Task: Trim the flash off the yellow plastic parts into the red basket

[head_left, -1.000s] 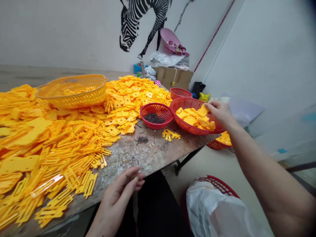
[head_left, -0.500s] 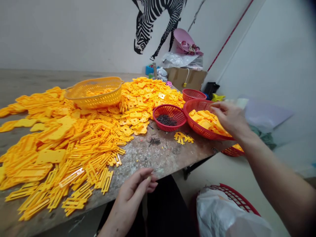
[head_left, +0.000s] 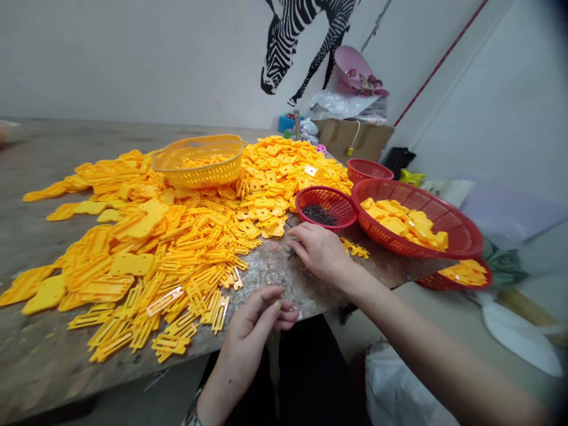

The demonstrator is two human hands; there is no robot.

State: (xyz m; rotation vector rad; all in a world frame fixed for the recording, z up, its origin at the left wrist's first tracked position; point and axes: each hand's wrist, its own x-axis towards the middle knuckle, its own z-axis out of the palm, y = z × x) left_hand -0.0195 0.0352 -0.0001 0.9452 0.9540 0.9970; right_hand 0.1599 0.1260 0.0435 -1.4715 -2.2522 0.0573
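My right hand [head_left: 322,251] reaches low over the table, thumb and forefinger slightly apart, beside a few loose dark pins [head_left: 291,253] that it mostly covers. Nothing shows between those fingertips. Nearer the table's front edge, my left hand [head_left: 261,322] is curled with thumb against fingers; whatever it may hold is hidden. Just beyond my right hand stands a small red basket [head_left: 341,222] of dark pins [head_left: 319,214]. A larger red basket [head_left: 461,236] to the right holds flat yellow plastic pieces [head_left: 399,222]. Small cut-out yellow pieces [head_left: 355,247] lie beside my right wrist.
Slotted yellow strips [head_left: 190,278] and yellow plates [head_left: 270,171] heap across the table [head_left: 57,367]. A yellow basket [head_left: 199,171] rests on the heap. Another red basket [head_left: 370,168] stands behind, and one with yellow pieces [head_left: 465,272] sits lower right. A white sack [head_left: 399,384] is below.
My right hand has come away from the large red basket, moving left and down to the loose dark pins. My left hand stays curled near the edge. The view has shifted left.
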